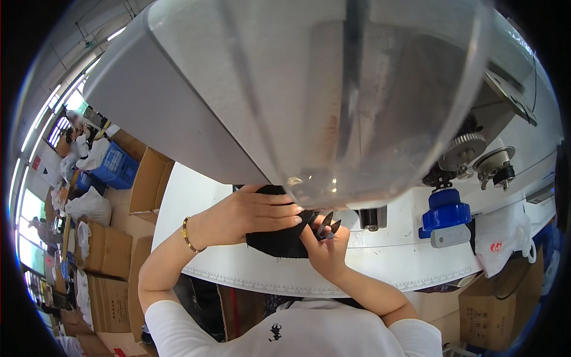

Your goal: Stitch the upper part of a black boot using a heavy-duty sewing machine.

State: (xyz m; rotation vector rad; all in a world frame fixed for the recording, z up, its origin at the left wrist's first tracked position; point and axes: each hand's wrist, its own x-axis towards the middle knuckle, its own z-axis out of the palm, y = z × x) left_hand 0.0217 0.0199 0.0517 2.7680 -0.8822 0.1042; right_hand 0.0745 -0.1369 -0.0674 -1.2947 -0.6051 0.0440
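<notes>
Overhead: grey machine housing [178, 113] and transparent shield [357, 89] bar access from above and far side. Left: passage over tabletop [392, 256] between left forearm [166, 259] and housing, narrowing toward left hand [256, 211]. Near side: way open between forearms, from tabletop's curved edge to black cloth [276, 242]. Right: wider passage between right hand [327, 249] and blue knob [446, 213]; dark pointed blades [326, 222] jut from right hand; short dark cylinder [369, 219] stands at far limit.

The scene is viewed from head height, through one fisheye lens faced down at the hands [247, 215] and bench [410, 262] at close range. A shirt [333, 333] is caught at the near edge; the far side is filled by a machine housing [178, 107].
</notes>
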